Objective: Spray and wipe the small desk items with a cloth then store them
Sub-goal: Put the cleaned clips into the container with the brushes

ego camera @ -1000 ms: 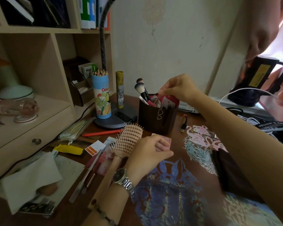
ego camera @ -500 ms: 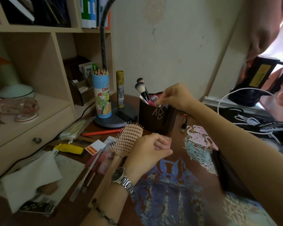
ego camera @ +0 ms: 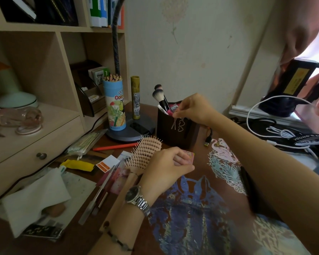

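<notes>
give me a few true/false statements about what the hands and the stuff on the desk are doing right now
1. The right hand pinches a thin wire item at the rim of the dark holder. True.
2. The left hand lies flat and holds nothing. False: its fingers are curled round a small pink card.
3. The hairbrush stands inside the holder. False: it lies on the desk beside the left hand, bristles up.
4. Makeup brushes stick up out of the holder. True.
5. The pencil tube lies on its side. False: it stands upright by the lamp base.
</notes>
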Motion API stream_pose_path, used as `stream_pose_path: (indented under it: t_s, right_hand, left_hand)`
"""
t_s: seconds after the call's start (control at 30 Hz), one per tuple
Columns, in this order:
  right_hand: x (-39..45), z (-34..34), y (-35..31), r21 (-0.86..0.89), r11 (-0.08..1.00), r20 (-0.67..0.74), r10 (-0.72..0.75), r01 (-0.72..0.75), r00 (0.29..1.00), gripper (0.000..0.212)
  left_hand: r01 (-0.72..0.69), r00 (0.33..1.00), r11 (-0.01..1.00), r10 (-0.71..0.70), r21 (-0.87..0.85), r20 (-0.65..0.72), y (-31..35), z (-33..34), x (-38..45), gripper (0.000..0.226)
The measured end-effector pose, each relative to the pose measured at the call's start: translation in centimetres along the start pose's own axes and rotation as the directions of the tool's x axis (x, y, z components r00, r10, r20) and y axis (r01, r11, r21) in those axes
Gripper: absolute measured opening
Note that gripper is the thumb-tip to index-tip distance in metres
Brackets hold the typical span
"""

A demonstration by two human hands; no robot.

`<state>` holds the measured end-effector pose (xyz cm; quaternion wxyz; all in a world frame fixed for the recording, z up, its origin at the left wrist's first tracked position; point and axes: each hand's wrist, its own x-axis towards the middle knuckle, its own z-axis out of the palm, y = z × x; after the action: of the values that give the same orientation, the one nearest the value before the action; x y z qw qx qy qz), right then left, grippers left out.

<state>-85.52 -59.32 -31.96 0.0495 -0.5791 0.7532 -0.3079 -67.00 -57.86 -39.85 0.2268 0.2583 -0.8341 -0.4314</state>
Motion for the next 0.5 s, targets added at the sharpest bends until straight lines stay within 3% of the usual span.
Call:
stream_pose_path:
  t_s: [0.5]
  right_hand:
    - [-0.14, 0.61, 0.55, 0.007, 1.0, 0.009, 0.029, -0.029, 1.0, 0.014]
  left_hand:
    - [-0.004, 1.0, 1.0, 0.004, 0.002, 0.007, -0.09, 0.03, 0.03, 0.024]
